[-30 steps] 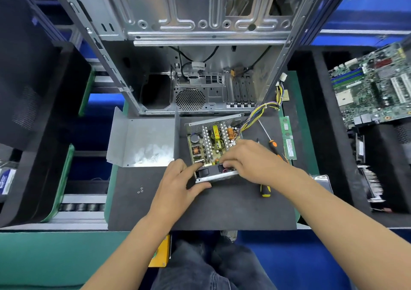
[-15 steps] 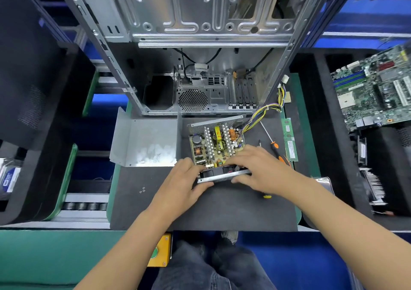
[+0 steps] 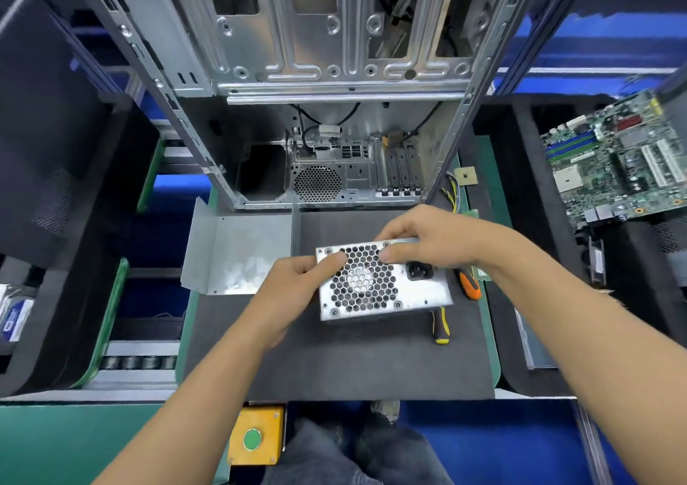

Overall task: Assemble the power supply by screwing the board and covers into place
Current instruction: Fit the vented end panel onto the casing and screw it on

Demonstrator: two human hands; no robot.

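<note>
I see the power supply [image 3: 383, 282] held up over the black mat [image 3: 334, 358], its fan grille [image 3: 362, 280] facing me. My left hand [image 3: 293, 291] grips its left edge, thumb on the grille. My right hand [image 3: 431, 239] curls over its far right corner. The bent metal cover [image 3: 238, 250] lies to the left. An orange screwdriver [image 3: 469, 284] sits just right.

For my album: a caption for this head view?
Both hands tip a power supply up, grille facing the camera.
</note>
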